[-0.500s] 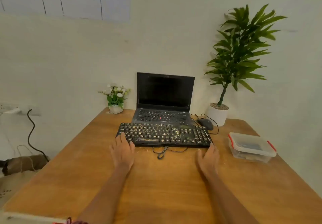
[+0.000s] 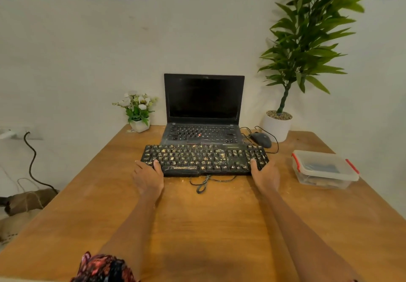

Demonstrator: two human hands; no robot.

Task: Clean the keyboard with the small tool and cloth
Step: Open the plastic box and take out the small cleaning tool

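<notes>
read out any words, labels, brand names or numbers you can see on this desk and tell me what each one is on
None can be read.
Keyboard: key legends too small, and covered by yellowish crumbs.
Laptop: key legends blurred; no legible brand on the dark screen's frame.
Mouse: a faint mark, unreadable.
Plastic container: no visible label.

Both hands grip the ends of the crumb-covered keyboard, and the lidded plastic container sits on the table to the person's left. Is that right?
Not quite. In the head view the lidded plastic container sits to the person's right, beyond the right hand. The rest holds: the left hand and the right grip the ends of the crumb-covered keyboard.
</notes>
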